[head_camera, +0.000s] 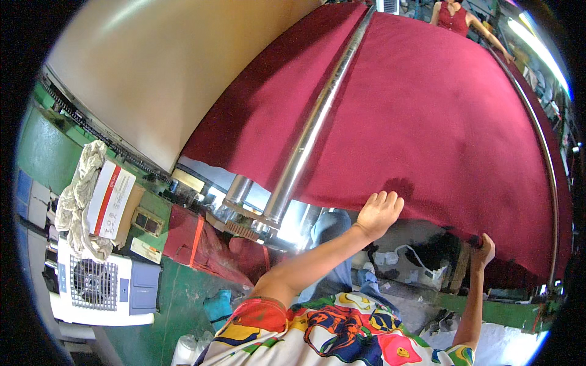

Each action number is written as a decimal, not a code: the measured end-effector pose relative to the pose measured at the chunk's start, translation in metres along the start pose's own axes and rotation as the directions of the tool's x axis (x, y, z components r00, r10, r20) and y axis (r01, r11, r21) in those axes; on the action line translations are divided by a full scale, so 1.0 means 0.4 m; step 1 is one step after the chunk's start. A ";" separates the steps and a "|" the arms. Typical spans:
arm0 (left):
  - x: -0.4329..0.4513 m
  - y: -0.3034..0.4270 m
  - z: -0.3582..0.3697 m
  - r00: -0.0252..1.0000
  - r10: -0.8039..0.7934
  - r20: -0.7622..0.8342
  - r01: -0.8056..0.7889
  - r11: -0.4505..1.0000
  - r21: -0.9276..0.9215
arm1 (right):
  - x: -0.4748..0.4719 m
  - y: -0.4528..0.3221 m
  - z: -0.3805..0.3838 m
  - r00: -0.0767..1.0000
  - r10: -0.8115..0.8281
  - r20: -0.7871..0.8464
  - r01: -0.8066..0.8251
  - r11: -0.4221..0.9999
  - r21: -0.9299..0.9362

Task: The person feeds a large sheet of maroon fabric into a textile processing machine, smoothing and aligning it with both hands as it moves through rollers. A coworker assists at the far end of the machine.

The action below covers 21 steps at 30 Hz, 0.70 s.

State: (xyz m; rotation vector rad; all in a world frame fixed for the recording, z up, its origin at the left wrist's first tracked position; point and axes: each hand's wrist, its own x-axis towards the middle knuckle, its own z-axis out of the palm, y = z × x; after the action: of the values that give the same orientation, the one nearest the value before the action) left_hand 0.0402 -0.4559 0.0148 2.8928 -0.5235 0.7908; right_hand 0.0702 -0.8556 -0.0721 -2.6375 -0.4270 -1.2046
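A wide sheet of dark red cloth spreads over the machine before me and fills much of the view. Its near edge runs past both of my hands. My left hand is curled over that edge, the fingers bent down on the cloth. Further right, my right hand grips the same edge with the thumb side up; its fingertips are partly hidden. A polished metal roller lies across the cloth to the left of my hands. Another thin metal bar crosses it at the far right.
A large beige drum curves up at the left, with a chain along its rim. Gears sit at the roller's near end. A boxed carton and white air cooler stand left. Another person stands at the cloth's far side.
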 end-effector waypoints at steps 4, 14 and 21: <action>-0.066 -0.015 0.087 0.969 -0.082 0.232 0.080 0.997 0.019 | 0.029 -0.040 -0.006 1.000 -0.004 -0.018 0.004 1.000 -0.008; -0.103 -0.067 -0.048 0.983 -0.052 0.179 0.063 0.996 -0.060 | 0.127 -0.190 -0.126 0.964 0.214 0.155 -0.204 0.976 -0.078; -0.111 -0.081 -0.040 0.980 -0.027 0.197 0.040 0.997 -0.061 | 0.064 -0.196 -0.088 0.910 0.300 0.287 -0.295 0.953 -0.061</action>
State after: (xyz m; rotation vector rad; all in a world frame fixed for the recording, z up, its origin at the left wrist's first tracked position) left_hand 0.0082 -0.4094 0.0060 2.9268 -0.5063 0.4761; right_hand 0.0344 -0.7885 -0.0247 -2.7731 -0.0505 -0.7298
